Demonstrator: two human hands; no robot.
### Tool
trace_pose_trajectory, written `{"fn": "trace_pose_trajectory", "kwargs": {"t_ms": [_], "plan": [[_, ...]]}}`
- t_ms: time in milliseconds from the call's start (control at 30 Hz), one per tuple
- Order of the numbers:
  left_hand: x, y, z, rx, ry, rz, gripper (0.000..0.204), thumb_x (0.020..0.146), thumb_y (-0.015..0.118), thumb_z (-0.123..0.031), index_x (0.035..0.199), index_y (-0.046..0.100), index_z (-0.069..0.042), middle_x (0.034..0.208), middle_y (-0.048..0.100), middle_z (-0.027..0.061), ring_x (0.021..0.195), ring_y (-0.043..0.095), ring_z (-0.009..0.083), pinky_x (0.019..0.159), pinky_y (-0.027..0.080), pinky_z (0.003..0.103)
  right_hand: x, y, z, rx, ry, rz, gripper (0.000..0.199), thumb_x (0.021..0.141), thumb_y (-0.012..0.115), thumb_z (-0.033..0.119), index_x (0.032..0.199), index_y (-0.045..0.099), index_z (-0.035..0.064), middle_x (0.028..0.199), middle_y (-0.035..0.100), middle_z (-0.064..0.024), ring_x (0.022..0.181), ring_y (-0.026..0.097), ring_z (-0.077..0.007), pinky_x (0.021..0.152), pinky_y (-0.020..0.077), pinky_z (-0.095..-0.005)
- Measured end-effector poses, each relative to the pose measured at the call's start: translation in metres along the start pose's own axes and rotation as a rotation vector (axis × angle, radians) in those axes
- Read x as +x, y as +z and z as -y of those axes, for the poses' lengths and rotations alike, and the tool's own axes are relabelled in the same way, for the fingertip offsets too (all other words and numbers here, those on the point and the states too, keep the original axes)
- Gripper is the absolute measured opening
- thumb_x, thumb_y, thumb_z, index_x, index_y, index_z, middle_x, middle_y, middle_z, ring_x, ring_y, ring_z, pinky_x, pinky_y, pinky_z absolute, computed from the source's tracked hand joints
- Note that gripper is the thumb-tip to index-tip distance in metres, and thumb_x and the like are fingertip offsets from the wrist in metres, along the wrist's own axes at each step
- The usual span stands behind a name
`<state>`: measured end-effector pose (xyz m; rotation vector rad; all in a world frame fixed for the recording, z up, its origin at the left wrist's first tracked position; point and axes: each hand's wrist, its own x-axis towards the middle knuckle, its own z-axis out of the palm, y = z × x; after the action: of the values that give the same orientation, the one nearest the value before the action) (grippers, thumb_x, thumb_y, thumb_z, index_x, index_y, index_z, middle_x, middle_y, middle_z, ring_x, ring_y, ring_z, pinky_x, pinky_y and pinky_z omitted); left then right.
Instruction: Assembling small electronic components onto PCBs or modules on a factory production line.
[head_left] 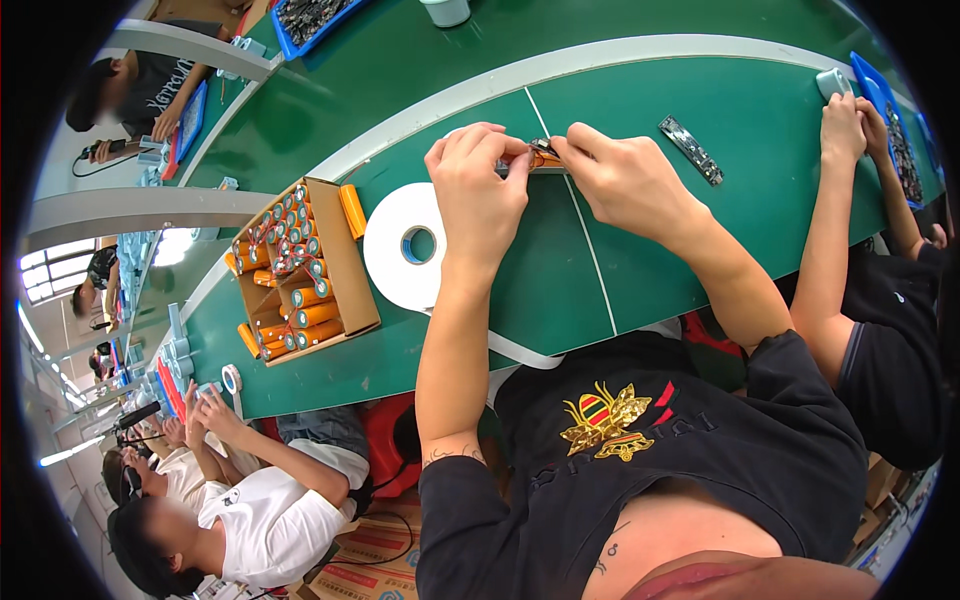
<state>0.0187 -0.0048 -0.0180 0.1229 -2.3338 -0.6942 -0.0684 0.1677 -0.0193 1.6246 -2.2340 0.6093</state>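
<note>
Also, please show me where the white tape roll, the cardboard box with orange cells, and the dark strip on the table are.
white tape roll [385,250], head view, on its flat white face.
cardboard box [352,285], head view, on its right wall.
dark strip [691,150], head view, on its middle.

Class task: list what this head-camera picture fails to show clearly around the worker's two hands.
- Orange part, head view: mostly covered by the left hand and right hand; its shape is unclear.
- Cardboard box: the orange cylinders are too small to count.
- Blue tray: cut off by the picture's rim.
</note>
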Motion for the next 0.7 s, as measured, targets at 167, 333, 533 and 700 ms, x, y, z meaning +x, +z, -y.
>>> {"fn": "trace_pose_trajectory", "kwargs": {"t_ms": [167,333,533,700], "plan": [[-0.001,-0.004,0.003,-0.055,-0.040,0.016,0.008,0.076,0.075,-0.006,0.083,0.073,-0.008,0.083,0.072,0.0044,0.090,0.067,0.0245,0.088,0.045,0.038,0.003,0.004,-0.002,0.087,-0.004,-0.007,0.027,0.083,0.065,0.001,0.109,0.063,-0.0034,0.090,0.056,-0.0098,0.059,0.061,-0.0252,0.051,0.0496,-0.0351],[-0.003,0.000,0.007,0.043,0.086,-0.013,0.010,0.080,0.071,-0.006,0.086,0.075,-0.012,0.084,0.067,0.0022,0.086,0.064,0.0234,0.087,0.041,0.040,0.007,-0.007,0.004,0.135,0.020,-0.021,0.023,0.083,0.064,0.004,0.105,0.063,-0.0009,0.088,0.055,-0.0099,0.063,0.063,-0.0285,0.054,0.0526,-0.0373],[-0.007,0.009,0.003,0.081,0.074,-0.112,0.005,0.078,0.071,-0.007,0.082,0.073,-0.010,0.082,0.065,0.0042,0.088,0.063,0.0250,0.088,0.041,0.040,0.006,-0.001,0.007,0.111,0.034,-0.041,0.023,0.088,0.064,0.006,0.110,0.063,-0.0024,0.090,0.055,-0.0099,0.064,0.062,-0.0286,0.055,0.0521,-0.0365],[-0.009,0.016,-0.001,0.085,0.055,-0.188,0.001,0.078,0.071,-0.009,0.079,0.071,-0.008,0.080,0.064,0.0054,0.088,0.062,0.0261,0.089,0.042,0.041,0.007,0.004,0.013,0.063,0.056,-0.045,0.025,0.089,0.063,0.005,0.113,0.063,-0.0028,0.092,0.056,-0.0107,0.065,0.063,-0.0299,0.055,0.0519,-0.0375]]}}
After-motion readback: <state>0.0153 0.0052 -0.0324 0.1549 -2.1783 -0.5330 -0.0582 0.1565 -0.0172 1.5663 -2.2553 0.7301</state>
